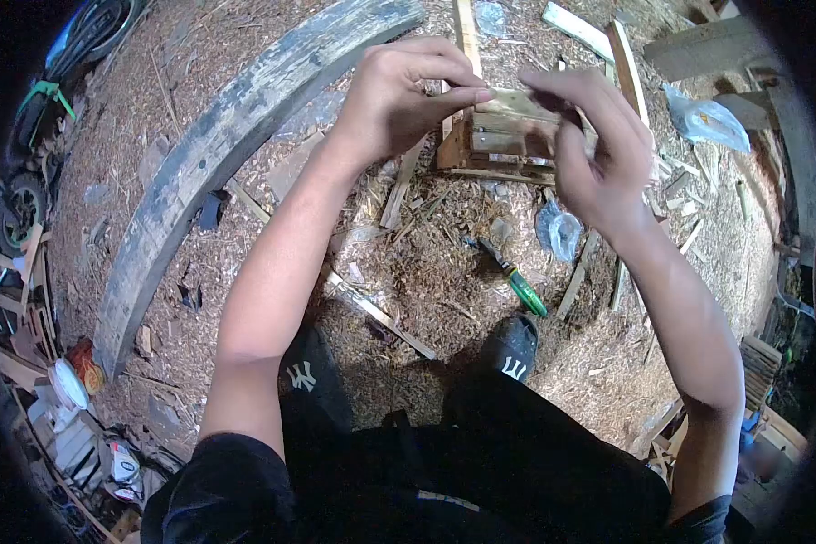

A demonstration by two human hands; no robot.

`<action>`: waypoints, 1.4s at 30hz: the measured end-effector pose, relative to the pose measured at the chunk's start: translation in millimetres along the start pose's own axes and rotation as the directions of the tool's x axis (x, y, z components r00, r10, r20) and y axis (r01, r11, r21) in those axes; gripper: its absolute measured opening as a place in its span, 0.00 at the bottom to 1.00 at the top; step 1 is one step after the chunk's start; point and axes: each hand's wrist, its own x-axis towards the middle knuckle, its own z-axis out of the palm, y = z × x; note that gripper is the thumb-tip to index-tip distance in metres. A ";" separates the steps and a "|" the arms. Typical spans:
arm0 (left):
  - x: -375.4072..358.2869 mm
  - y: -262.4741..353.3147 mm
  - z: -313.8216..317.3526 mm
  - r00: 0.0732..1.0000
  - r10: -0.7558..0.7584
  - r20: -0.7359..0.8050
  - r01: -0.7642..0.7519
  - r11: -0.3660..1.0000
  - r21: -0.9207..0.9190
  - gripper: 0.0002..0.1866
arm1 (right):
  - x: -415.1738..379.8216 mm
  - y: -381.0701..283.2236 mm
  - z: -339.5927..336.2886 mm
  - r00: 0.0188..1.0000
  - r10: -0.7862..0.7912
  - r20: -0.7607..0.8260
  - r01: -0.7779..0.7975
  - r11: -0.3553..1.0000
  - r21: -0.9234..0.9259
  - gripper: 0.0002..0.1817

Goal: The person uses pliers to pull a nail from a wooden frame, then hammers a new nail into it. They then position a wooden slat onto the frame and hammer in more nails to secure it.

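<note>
My left hand (410, 95) is at the top centre, thumb and forefinger pinched together at the near left corner of a small slatted wooden crate (515, 143). Whatever lies between those fingertips is too small to make out. To the right, my right hand (606, 145) is raised over the crate's other side. Its fingers are curved and apart from the thumb, slightly blurred, with nothing visible in them. The crate rests on the ground beyond my feet, its right part hidden behind my right hand.
A green-handled tool (523, 290) lies on the wood shavings near my right shoe (510, 349). A long curved timber (190, 154) spans the left side. Plastic bags (558, 231), offcuts and loose slats (576, 32) are scattered about. Clutter (72, 426) lines the lower left.
</note>
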 end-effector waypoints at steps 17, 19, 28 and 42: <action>-1.7 -9.5 8.4 0.994 0.042 -0.098 -0.051 0.995 -0.087 0.04 | -219.2 -25.7 2.1 0.171 0.647 0.743 -0.670 0.629 -0.394 0.20; 0.1 -11.5 8.9 0.991 0.071 -0.114 -0.081 0.993 -0.089 0.04 | -213.3 -25.9 -0.9 0.110 0.688 0.717 -0.691 0.572 -0.442 0.17; 1.0 -0.7 6.1 0.998 0.030 -0.063 -0.036 0.994 -0.104 0.05 | -269.2 -11.9 -64.9 0.443 0.821 0.361 -0.730 0.564 -0.386 0.10; -5.4 -3.4 4.5 0.998 0.036 -0.043 -0.036 0.999 0.015 0.04 | -361.2 58.4 -113.2 0.118 0.993 -0.029 -0.900 0.094 -0.426 0.21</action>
